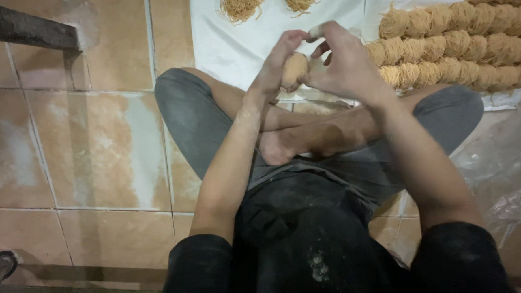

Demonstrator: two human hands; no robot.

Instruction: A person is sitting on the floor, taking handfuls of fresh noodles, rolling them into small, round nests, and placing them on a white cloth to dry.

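I sit cross-legged on a tiled floor. A small round bundle of pale yellow noodles [294, 69] is held between both hands above my knees. My left hand [274, 68] curls around its left side, fingers arched over the top. My right hand [344, 60] closes on its right side. Beyond them lies a white cloth [228, 46] spread on the floor.
Three rows of finished noodle bundles [453, 47] lie on the cloth at the right. Two loose noodle heaps [241, 4] sit at the cloth's far edge. Clear plastic sheeting [503, 167] covers the floor at the right. A dark beam [25, 29] crosses the upper left.
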